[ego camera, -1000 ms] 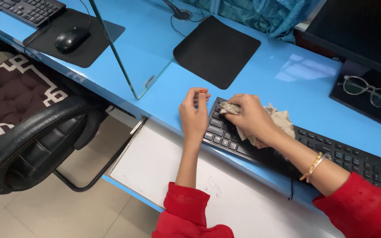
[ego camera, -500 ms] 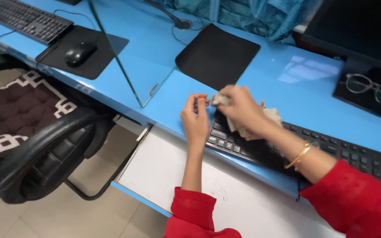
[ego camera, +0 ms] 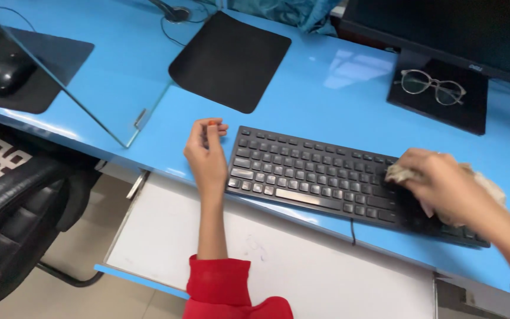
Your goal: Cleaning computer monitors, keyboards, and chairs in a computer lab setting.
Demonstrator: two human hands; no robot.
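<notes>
**Blue tabletop, black keyboard wiped at its right end**

Blue glossy tabletop (ego camera: 326,100) carries a black keyboard (ego camera: 314,174) lying near the front edge. Right hand (ego camera: 444,189) is over the keyboard's right end, fingers closed around a crumpled beige cloth (ego camera: 491,186) pressed on the keys; hand is blurred. Left hand (ego camera: 205,155) rests on the tabletop just beside the keyboard's left edge, fingers curled loosely inward, holding nothing, thumb and fingertips close together. Red sleeve (ego camera: 225,289) on the left arm.

Pulled-out white tray (ego camera: 302,269) sits under the tabletop front, below the keyboard; only faint scribble marks on its surface. Black mouse pad (ego camera: 231,59) lies behind the keyboard, bare. Monitor base (ego camera: 467,112) at back right holds a pair of glasses (ego camera: 432,85). Glass divider (ego camera: 84,94) stands left; beyond it a black mouse (ego camera: 7,72) sits on a second dark pad (ego camera: 54,53). Black office chair (ego camera: 13,224) at lower left.
</notes>
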